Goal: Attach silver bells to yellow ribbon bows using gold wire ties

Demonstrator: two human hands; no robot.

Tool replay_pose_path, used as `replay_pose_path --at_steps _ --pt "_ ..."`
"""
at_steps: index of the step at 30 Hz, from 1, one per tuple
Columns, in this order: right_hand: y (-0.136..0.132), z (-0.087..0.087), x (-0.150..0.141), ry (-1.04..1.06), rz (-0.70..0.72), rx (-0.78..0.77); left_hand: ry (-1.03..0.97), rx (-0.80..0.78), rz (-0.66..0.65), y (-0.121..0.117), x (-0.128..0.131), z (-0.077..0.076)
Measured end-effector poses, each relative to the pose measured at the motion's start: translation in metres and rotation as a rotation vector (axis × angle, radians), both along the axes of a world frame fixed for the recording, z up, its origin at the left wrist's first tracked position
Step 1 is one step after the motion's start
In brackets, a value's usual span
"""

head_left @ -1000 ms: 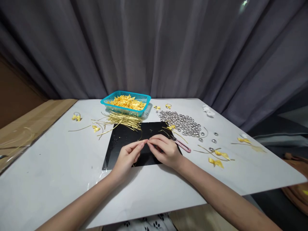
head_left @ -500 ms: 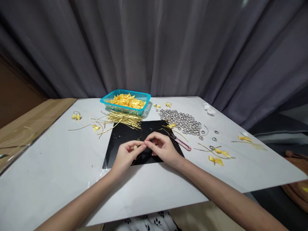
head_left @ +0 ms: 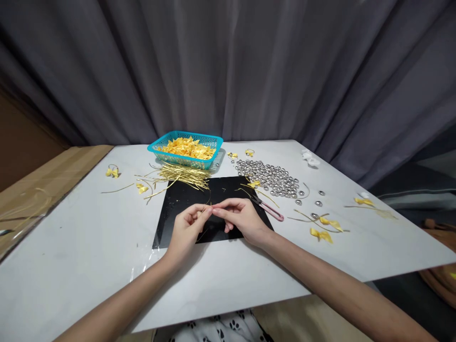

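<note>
Over a black mat (head_left: pixel 167 228), my left hand (head_left: pixel 187 225) and my right hand (head_left: pixel 244 221) meet fingertip to fingertip. The left thumb and forefinger pinch a thin gold cord (head_left: pixel 202 235), whose loose ends show above and below that hand. The right thumb and forefinger are pressed together at the same spot, on the cord as well as I can see. Whatever else lies inside the pinch is hidden by the fingers. Just right of the right hand lie pink-handled snips (head_left: pixel 272 211). A yellow ribbon bow (head_left: pixel 254 184) with gold cord rests on the mat's far edge.
Behind the mat lies a bundle of gold cords (head_left: pixel 183 175), with a turquoise basket (head_left: pixel 151 148) of yellow bows beyond it. Silver beads (head_left: pixel 270 178) are heaped at the back right. More yellow bows (head_left: pixel 321 235) are scattered rightward. A grey curtain (head_left: pixel 228 71) hangs behind the table.
The fingertips have shifted slightly, and the right fingers are stretched flatter toward the left hand's pinch. The view has moved a little; the things on the table lie as before.
</note>
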State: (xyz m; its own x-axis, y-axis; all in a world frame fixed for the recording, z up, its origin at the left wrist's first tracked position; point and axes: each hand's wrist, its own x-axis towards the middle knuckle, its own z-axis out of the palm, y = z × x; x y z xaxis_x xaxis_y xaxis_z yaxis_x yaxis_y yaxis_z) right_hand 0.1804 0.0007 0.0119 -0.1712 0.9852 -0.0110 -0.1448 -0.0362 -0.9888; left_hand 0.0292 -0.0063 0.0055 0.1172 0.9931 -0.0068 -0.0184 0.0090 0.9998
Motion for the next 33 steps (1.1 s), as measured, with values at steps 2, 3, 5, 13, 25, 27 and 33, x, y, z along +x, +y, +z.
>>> replay_pose_path --at_steps 2,3,5,13,25,27,33 --pt "0.0004 -0.0009 -0.0003 0.024 0.001 0.003 -0.038 -0.021 0.007 -0.0009 0.0007 0.0008" --pt "0.0006 -0.0016 -0.0005 0.042 0.009 0.001 -0.06 -0.034 0.007 -0.0013 0.0011 0.0015" --pt "0.0005 -0.0032 -0.0011 0.066 0.03 0.002 -0.1 -0.069 -0.007 -0.0017 0.0019 0.003" --pt "-0.0041 -0.0057 -0.0036 -0.107 0.108 0.086 -0.121 -0.115 -0.03 -0.002 0.0031 0.004" --pt "-0.0037 -0.0062 -0.003 -0.128 0.139 0.125 0.027 0.154 0.016 -0.0005 -0.0015 0.0055" --pt "-0.0034 -0.0065 -0.0034 -0.123 0.136 0.134 0.074 0.193 0.017 0.0008 -0.0024 0.0063" --pt "-0.0032 -0.0064 -0.0029 -0.122 0.127 0.151 0.133 0.207 0.032 0.0031 -0.0036 0.0075"
